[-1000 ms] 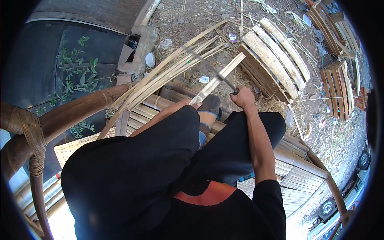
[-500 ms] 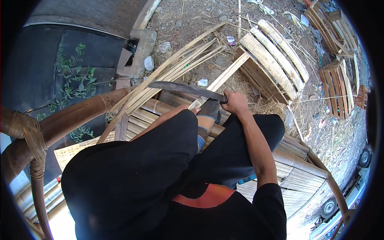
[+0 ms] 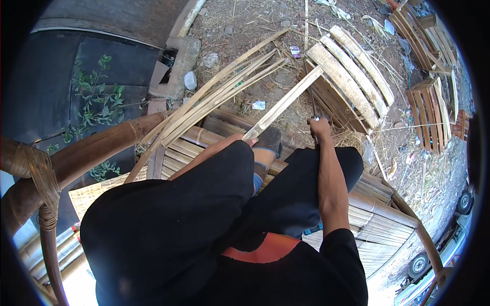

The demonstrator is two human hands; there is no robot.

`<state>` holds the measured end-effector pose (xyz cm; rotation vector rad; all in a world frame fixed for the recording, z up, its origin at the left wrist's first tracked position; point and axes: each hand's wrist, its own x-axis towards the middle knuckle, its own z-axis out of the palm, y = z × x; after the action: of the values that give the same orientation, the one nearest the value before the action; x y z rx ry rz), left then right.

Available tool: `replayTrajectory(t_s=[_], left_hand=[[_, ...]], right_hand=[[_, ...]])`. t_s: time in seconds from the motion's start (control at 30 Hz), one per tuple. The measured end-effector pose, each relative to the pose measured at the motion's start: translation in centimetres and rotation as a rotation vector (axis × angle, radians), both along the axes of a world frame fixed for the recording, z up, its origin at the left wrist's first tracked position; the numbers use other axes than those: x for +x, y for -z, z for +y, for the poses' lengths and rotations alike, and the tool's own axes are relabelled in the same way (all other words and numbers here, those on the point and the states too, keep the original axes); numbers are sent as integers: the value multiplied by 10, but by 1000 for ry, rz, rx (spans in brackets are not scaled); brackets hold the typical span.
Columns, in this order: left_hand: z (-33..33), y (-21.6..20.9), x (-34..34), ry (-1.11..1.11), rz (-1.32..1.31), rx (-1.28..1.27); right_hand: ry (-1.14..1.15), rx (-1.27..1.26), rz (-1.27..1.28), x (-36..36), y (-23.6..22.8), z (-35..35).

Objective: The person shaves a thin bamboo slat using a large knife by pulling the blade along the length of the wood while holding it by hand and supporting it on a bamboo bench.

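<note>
My left hand (image 3: 249, 140), partly hidden behind my raised knee, grips the near end of a pale bamboo strip (image 3: 288, 102). The strip slants away to the upper right, its far end by a slatted wooden crate (image 3: 348, 76). To the right, my right hand (image 3: 319, 127) is closed round the handle of a machete (image 3: 312, 99). Its dark blade points away from me and shows nearly edge-on, just right of the strip and apart from it. A dark pad (image 3: 269, 136) with a blue band lies by my left hand, over my lower leg.
Split bamboo strips (image 3: 224, 92) lie in a bundle at the left. I sit on a bamboo bench (image 3: 380, 217) with a thick curved rail (image 3: 97, 145). More crates (image 3: 429, 115) stand at the right on littered ground. Dark panels (image 3: 46, 86) and a leafy plant are far left.
The machete has swung from lying across the bamboo strip to pointing away, right of it. My right hand moved right and slightly forward. My left hand keeps its hold on the strip.
</note>
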<state>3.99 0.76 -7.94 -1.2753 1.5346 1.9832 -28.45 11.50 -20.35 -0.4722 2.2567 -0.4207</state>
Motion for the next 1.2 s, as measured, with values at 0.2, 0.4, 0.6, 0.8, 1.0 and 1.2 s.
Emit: replayTrajectory(t_s=[0.2,0.4,0.6,0.8,1.0,1.2], left_hand=[[0,0,0,-115,33,101],[-5,-13,-6,-91,111,159],[-1,-56,-37,-188,171,83],[14,-25,-33,-187,167,-100],[22,-16,-35,-174,175,-123],[27,-44,-48,-253,205,88]], right_hand=[[296,-358,-241,14,-30,-18],[278,-764,-366,0,-60,-18],[93,-685,-539,12,-95,-22],[-97,-448,-108,-7,-59,-14],[0,-224,367,0,-76,-22],[162,-176,534,-24,-75,-20]])
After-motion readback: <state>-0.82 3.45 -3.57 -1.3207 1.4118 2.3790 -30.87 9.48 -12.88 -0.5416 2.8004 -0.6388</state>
